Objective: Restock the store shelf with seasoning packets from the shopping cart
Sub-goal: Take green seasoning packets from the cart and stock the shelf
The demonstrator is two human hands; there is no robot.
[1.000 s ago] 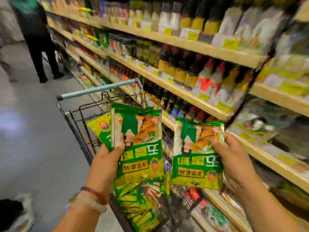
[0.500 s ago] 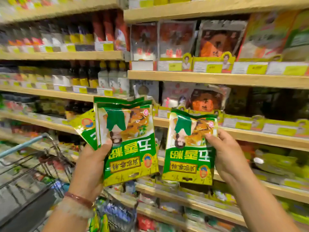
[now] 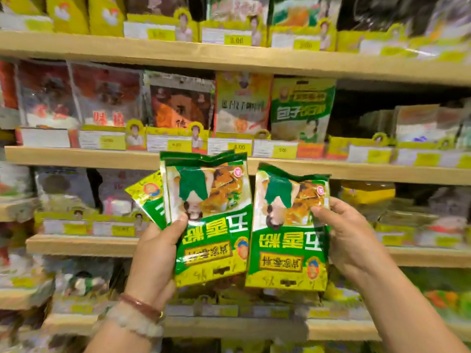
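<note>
Since the earlier frame the cart has left view; shelving fills it. Left hand (image 3: 150, 253) grips a fanned stack of packets (image 3: 209, 220), fingers clamped; right hand (image 3: 349, 240) pinches a single packet (image 3: 288, 233). Step: carrying to shelf. Next: find a matching slot. Standing packets (image 3: 300, 108) crowd the middle shelf's front edge (image 3: 76, 155).

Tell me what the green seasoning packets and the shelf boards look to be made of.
Seasoning packets: likely thin plastic film, glossy; glare streaks and crinkled top edges suggest it. Shelf boards: pale wood or wood-look laminate, matte; a faint grain shows, though blur leaves that open.
</note>
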